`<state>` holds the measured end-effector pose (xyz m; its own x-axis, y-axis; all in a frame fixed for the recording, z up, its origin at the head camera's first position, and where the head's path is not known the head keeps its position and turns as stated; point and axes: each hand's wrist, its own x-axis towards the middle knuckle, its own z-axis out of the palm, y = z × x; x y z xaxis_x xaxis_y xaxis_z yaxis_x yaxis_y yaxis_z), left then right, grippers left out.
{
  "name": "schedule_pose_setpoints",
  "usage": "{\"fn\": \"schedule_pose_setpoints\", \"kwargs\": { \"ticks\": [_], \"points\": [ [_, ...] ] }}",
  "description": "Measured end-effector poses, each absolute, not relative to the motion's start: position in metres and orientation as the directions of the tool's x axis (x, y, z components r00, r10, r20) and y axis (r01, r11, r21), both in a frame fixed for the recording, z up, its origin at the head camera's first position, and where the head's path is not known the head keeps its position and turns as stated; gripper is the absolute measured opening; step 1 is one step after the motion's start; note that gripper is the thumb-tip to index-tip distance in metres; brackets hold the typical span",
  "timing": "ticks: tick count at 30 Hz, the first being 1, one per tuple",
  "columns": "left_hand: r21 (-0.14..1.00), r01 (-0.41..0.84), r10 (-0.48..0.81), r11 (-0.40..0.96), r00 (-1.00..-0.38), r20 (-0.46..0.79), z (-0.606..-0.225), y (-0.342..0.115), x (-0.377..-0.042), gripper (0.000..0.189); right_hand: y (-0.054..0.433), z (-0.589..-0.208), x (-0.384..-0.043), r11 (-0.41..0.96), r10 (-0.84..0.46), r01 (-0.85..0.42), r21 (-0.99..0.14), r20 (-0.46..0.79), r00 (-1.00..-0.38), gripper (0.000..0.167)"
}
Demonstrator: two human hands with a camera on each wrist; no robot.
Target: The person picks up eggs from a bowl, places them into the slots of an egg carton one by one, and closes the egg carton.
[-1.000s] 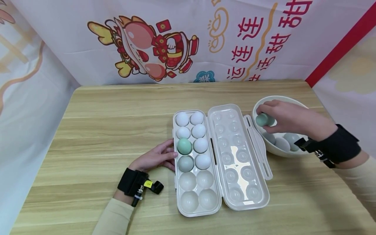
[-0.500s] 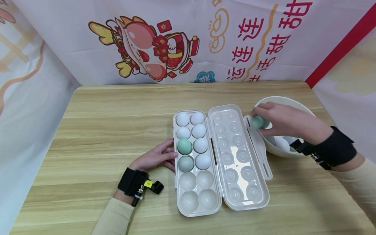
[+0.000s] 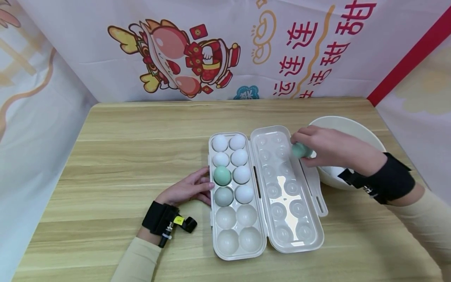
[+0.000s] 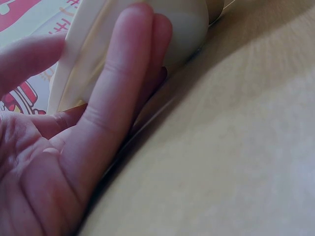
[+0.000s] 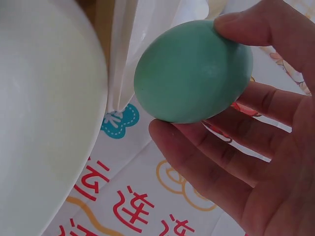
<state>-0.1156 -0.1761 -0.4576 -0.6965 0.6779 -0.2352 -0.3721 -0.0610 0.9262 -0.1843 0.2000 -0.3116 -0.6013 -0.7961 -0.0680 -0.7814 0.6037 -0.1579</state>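
A pale green egg (image 3: 300,150) is pinched between the thumb and fingertips of my right hand (image 3: 329,145), above the right edge of the carton's open lid (image 3: 269,184). In the right wrist view, this green egg (image 5: 192,73) shows almost whole. My left hand (image 3: 186,188) touches the left side of the white egg carton (image 3: 237,217), its fingers fairly straight against the wall in the left wrist view. Several white eggs (image 3: 241,174), a green egg (image 3: 222,176) and a grey-green egg (image 3: 223,196) sit in the carton's upper cups; the lowest cups are bare.
Right of the lid stands a white bowl (image 3: 368,135), partly hidden by the right hand and wrist. The lid's handle (image 3: 315,188) lies along its right edge, close to the bowl. A printed cloth (image 3: 88,43) hangs behind the wooden table (image 3: 141,149).
My right hand has carried the green egg left, from over the bowl to the lid's edge. The left hand and the carton have stayed in place.
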Motion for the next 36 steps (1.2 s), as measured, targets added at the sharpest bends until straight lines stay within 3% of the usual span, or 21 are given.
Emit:
{"fn": "schedule_pose_setpoints", "kwargs": {
  "ticks": [16,36],
  "points": [
    [0.926,-0.373,0.678,-0.059,-0.695,-0.237,-0.458,-0.176,-0.115,0.059,0.17,-0.322,-0.176,0.507,-0.861,-0.848,-0.158,-0.043,-0.507,0.043],
    [0.927,-0.369,0.678,-0.068,-0.699,-0.229,-0.458,-0.176,-0.115,0.059,0.159,-0.333,-0.17,0.433,-0.898,-0.887,-0.16,0.014,-0.441,0.041]
  ]
}}
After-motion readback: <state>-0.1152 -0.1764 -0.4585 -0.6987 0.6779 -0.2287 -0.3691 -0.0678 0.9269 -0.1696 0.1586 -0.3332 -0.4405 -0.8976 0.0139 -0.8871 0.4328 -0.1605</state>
